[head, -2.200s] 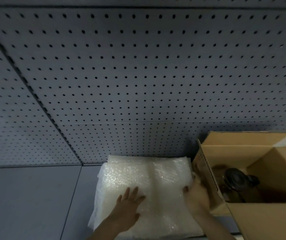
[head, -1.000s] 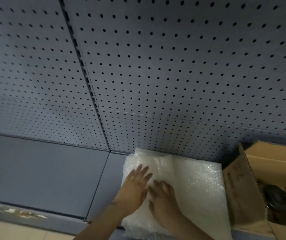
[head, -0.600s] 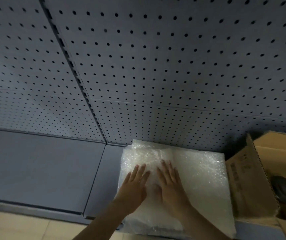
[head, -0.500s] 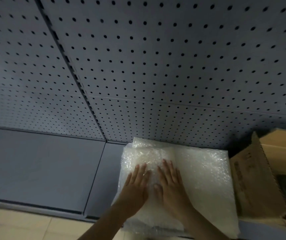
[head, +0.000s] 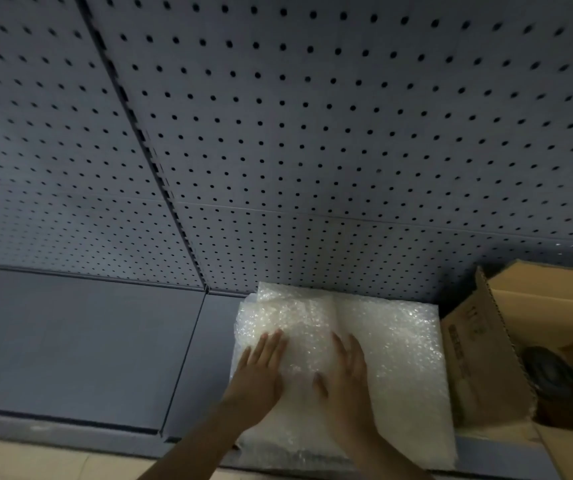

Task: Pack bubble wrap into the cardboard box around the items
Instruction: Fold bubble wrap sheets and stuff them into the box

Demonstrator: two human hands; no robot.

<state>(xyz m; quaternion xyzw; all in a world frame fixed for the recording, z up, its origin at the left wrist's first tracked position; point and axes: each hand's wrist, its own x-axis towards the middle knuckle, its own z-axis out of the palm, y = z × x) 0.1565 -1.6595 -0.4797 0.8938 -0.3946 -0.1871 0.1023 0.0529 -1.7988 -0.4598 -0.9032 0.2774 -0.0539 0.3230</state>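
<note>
Left hand: my left hand (head: 260, 370) lies flat, palm down, fingers straight and close together, pointing away from me.
Right hand: my right hand (head: 345, 379) lies flat beside it, palm down, fingers straight and slightly spread, thumb out toward the left hand.
Forearms: both bare, reaching in from the bottom edge, angled toward each other.
Spacing: hands near, not touching.

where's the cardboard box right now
In the head view the cardboard box sits open at the lower right on the shelf, directly right of the bubble wrap stack and against the pegboard wall.
</note>
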